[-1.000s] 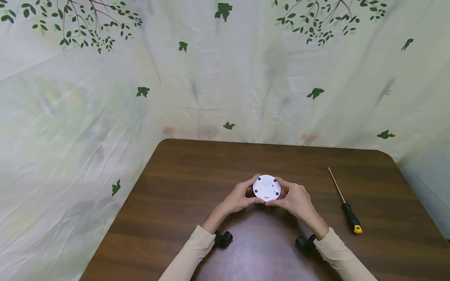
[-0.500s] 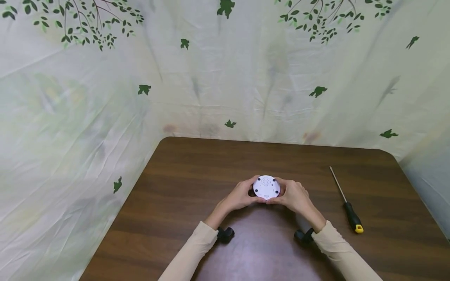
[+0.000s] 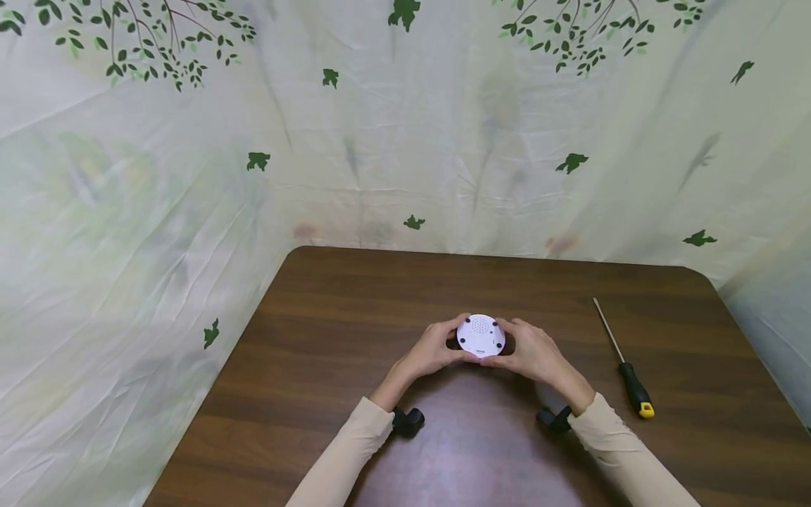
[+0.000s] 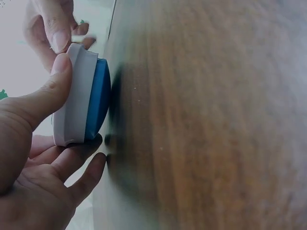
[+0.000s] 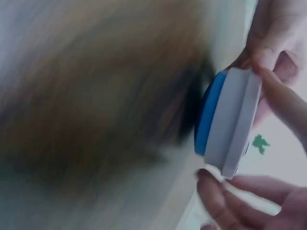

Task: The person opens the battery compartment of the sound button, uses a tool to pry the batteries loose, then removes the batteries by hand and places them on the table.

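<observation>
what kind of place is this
Probably a makeshift indoor work or recording spot, though the wider room is out of view: a wooden table before a leaf-printed cloth backdrop, a screwdriver on the table, and a round white device in the left hand and right hand.

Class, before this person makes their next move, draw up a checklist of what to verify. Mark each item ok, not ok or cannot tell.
1. Round white-and-blue device held from both sides: ok; the left-hand grip and right-hand grip both hold its rim.
2. White face turned up: ok; its small holes and four dark dots show.
3. Blue underside clear of the brown wooden table: cannot tell; it faces the table closely.
4. Long screwdriver with black-and-yellow handle lying on the table: ok, to the right.
5. A hand free for it: not ok; both are occupied.
</observation>
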`<action>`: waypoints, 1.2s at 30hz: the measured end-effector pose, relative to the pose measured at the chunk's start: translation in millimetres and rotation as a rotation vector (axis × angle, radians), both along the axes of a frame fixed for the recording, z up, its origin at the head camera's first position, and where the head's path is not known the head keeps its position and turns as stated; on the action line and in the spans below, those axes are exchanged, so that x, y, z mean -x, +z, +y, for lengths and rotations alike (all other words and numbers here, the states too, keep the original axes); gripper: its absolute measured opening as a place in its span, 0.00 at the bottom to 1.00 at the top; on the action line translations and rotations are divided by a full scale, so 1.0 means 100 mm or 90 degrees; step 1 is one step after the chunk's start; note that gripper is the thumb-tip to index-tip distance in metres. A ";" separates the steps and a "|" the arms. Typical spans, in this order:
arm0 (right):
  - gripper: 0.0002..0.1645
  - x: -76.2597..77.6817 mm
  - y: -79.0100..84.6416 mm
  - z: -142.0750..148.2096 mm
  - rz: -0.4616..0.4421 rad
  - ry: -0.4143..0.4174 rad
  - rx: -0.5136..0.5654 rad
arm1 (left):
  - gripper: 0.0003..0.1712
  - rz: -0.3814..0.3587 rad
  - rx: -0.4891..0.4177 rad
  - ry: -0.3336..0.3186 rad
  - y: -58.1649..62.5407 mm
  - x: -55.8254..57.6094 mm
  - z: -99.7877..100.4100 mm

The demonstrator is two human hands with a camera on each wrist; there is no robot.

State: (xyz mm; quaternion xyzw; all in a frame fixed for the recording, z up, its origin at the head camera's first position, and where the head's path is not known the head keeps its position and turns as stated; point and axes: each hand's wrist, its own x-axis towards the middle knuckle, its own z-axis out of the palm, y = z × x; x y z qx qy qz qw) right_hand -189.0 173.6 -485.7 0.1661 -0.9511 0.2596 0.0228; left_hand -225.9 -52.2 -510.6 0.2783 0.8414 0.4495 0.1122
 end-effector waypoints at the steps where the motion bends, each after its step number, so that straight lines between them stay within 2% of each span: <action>1: 0.47 -0.01 0.00 0.00 0.023 0.010 -0.011 | 0.50 -0.001 0.004 0.002 0.00 0.00 0.00; 5: 0.40 -0.06 -0.03 -0.03 0.098 0.033 -0.043 | 0.50 0.001 0.014 0.009 -0.01 -0.01 0.01; 11: 0.34 -0.08 -0.07 -0.07 0.188 0.028 -0.089 | 0.49 0.022 0.017 0.012 -0.01 0.02 0.02; 17: 0.34 -0.03 -0.08 -0.07 0.283 0.052 -0.132 | 0.49 0.019 0.010 0.004 0.00 0.04 0.02; 22: 0.35 0.00 -0.06 -0.07 0.320 0.087 -0.148 | 0.49 0.030 0.018 0.001 0.01 0.05 0.03; 28: 0.28 0.01 -0.06 -0.07 0.360 0.127 -0.177 | 0.50 0.022 0.029 0.021 0.03 0.04 0.04; 36: 0.22 -0.04 -0.13 -0.13 0.440 0.126 -0.256 | 0.48 0.002 0.003 0.038 0.06 0.05 0.06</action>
